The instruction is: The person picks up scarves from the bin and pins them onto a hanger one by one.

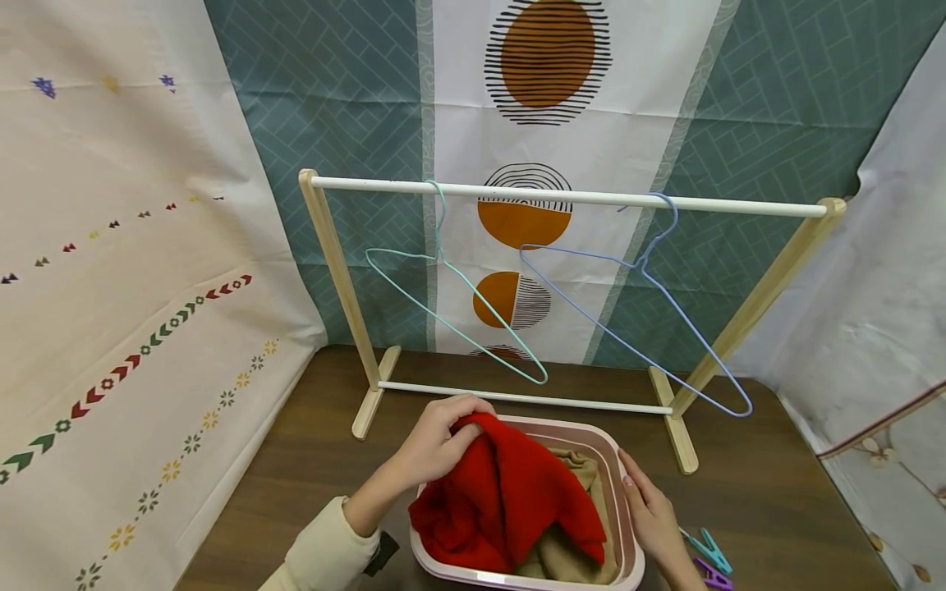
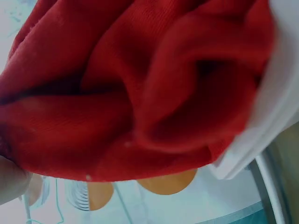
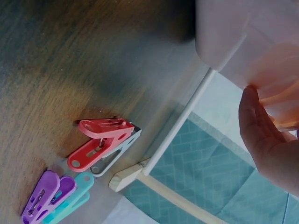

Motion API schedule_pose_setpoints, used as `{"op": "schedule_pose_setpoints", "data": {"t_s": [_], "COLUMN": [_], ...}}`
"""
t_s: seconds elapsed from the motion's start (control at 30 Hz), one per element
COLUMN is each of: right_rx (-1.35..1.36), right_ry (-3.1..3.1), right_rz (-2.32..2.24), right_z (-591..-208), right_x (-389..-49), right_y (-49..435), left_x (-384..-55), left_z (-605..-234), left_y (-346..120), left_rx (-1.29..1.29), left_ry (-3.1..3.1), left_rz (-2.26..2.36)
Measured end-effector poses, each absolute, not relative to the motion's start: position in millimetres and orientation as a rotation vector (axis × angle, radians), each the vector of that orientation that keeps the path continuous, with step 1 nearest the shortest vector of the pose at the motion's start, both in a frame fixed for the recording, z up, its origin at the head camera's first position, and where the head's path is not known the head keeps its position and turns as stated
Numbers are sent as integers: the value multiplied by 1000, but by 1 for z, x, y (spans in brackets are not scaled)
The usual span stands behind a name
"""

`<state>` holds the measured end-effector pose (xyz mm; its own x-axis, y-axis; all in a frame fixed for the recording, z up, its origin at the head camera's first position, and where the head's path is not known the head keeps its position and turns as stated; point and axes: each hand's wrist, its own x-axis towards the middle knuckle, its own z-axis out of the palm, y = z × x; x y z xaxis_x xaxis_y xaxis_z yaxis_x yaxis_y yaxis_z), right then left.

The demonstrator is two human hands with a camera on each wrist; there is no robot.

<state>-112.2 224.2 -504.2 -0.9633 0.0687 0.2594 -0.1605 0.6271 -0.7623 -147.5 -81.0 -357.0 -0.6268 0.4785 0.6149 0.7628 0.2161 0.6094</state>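
from my end i see the left hand [image 1: 439, 443] pinching the red cloth [image 1: 510, 492], its bulk in the basin [image 1: 630, 542]; right hand [image 1: 654, 513], fingers extended, rests against the basin's right side, likely to steady it. pegs [image 1: 711, 552] lie right of the basin, perhaps kept within reach.

A teal-and-white, orange-patterned cloth [image 1: 591, 148] hangs behind a dark brown, wood-grained table [image 1: 776, 492]; cream, motif-printed cloth [image 1: 148, 271] hangs at left.

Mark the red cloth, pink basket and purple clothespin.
Red cloth [image 1: 510, 492]: head view, middle of its draped folds.
Pink basket [image 1: 556, 427]: head view, far rim.
Purple clothespin [image 3: 41, 200]: right wrist view, middle of its body.
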Motion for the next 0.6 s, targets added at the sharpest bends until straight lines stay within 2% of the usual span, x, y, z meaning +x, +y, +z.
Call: {"op": "schedule_pose_setpoints", "data": {"t_s": [0.27, 0.6], "right_rx": [83, 108], "right_ry": [-2592, -2650], "right_rz": [1262, 1216], "right_z": [-503, -493], "right_x": [-113, -116], "right_y": [226, 228], "left_x": [-160, -160], "left_z": [-353, -328], "left_y": [-92, -103], "left_rx": [-1080, -1034], "left_ry": [-2125, -1980], "left_rz": [-1389, -1457]}}
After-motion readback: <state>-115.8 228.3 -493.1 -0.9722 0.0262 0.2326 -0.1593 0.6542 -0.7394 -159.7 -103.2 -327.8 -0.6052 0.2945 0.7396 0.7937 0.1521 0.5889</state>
